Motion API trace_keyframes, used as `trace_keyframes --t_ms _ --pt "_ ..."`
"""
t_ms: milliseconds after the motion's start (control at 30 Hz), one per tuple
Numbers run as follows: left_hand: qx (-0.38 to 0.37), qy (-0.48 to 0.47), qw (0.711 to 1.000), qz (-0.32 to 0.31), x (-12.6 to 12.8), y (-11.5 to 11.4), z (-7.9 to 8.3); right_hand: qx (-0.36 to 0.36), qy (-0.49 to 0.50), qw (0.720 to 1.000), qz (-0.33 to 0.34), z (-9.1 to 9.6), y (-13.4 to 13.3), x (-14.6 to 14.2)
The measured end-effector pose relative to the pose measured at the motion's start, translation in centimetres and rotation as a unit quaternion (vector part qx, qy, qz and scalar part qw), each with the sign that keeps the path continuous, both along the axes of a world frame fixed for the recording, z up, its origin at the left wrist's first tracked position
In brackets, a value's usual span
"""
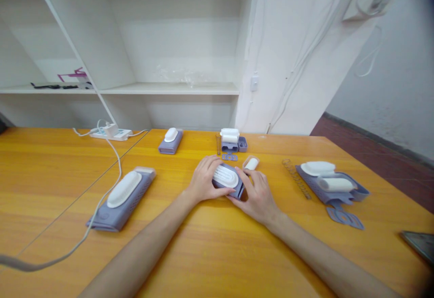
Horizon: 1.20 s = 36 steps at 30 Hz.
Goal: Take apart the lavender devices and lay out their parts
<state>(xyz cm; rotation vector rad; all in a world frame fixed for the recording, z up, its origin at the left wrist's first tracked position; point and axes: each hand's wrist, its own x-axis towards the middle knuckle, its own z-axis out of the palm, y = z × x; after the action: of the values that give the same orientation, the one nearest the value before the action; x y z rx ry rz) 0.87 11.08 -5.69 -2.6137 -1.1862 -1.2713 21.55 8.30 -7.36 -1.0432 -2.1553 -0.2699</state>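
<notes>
A small lavender case with a ribbed white oval top [226,177] lies at the middle of the orange table [217,243]. My left hand [203,179] wraps its left side, thumb along the near edge. My right hand [255,192] grips its right end, with the index finger raised along the side. Just behind my right hand rests a small white oval piece [251,163].
An assembled lavender unit [122,197] lies at left, another [170,140] farther back. Loose parts sit at centre back [230,142] and right [330,185], with a metal spring [296,178]. A white cable [115,162] runs to a power strip [110,132]. White shelves stand behind.
</notes>
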Motion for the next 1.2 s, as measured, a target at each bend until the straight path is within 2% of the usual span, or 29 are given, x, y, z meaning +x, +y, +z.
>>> trace_keyframes --t_ms 100,267,433,800,1067,1200 --pt "0.008 -0.007 0.999 0.032 0.7 -0.5 -0.1 0.016 -0.021 1.000 -0.002 0.0 -0.1 -0.1" --pt "-0.012 -0.013 0.991 0.134 2.1 -1.3 -0.4 0.040 -0.044 0.998 -0.020 0.2 -0.1 -0.2" --pt "-0.014 -0.003 0.985 0.171 2.8 -1.5 -0.7 0.031 -0.038 0.999 -0.009 0.0 -0.1 -0.3" --pt "0.007 -0.042 0.984 0.172 2.6 -0.8 -0.9 0.028 -0.030 0.999 0.005 -0.1 -0.2 -0.6" --pt "0.013 -0.030 0.987 0.160 2.0 -0.6 -0.7 -0.085 0.047 0.995 0.026 -0.1 0.3 -0.5" --pt "-0.001 -0.036 0.991 0.132 1.6 -0.4 -0.8 -0.110 0.057 0.992 0.039 -0.4 0.4 -0.2"
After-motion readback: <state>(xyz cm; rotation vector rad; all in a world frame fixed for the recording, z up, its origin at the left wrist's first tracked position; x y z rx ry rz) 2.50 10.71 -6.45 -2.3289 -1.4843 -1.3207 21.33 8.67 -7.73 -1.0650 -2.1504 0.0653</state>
